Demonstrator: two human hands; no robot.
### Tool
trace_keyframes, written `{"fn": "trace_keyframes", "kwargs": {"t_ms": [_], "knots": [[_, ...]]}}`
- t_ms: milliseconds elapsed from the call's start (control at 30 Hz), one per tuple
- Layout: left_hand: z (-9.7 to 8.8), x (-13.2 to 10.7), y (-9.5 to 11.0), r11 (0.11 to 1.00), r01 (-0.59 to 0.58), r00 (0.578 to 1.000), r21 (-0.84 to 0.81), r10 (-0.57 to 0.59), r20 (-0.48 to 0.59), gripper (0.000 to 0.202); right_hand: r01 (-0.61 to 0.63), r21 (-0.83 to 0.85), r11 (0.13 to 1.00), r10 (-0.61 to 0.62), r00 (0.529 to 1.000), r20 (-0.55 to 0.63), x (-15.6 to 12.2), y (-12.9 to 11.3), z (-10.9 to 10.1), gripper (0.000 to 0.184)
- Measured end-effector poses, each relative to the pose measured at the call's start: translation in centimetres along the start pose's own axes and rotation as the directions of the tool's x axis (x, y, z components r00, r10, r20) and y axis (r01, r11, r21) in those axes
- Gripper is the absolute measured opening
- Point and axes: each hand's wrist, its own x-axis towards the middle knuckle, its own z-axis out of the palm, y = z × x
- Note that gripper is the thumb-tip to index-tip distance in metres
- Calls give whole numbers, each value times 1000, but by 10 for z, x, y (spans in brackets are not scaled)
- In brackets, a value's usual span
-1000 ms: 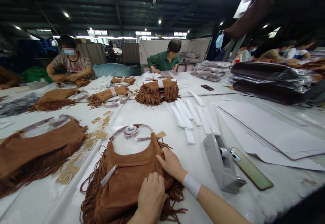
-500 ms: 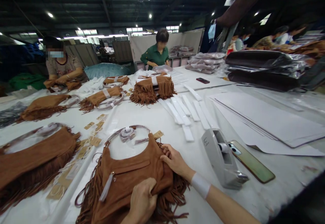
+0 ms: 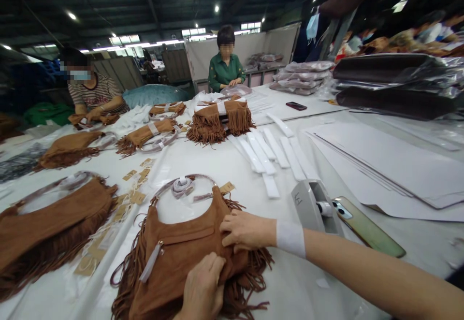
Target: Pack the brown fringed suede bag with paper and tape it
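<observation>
A brown suede handbag with fringed sides lies in front of me, its strap curved away at the top and a wrapped zipper pull on its front. My left hand is closed on the lower part of the bag, its fingers bent into the suede. Across the right side of the bag reaches my right hand, fingers bent and apart, their tips touching the surface. A white band circles my right wrist. Beside the bag's strap end lies a tan tag.
To the right are a grey tape dispenser, a phone and white sheets. White strips lie beyond the bag. Another fringed bag and tan tags are at left. Two co-workers stand across the table.
My right hand has let go of the bag's right edge and moved left onto its front, the forearm swinging across the tape dispenser's near end. My left hand keeps its place.
</observation>
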Motion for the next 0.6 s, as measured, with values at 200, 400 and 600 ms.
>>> {"fn": "trace_keyframes", "kwargs": {"t_ms": [200,400,600], "knots": [[-15,20,50,953,235,972,193,-232,-37,42,-51,75,996,46,997,60,-2,7,27,10],[-14,40,59,909,360,922,212,-381,69,27,-156,167,974,160,987,-7,-13,7,44,12],[-7,42,40,882,451,891,-135,-435,131,14,-239,375,896,277,960,-50,-23,5,47,16]]}}
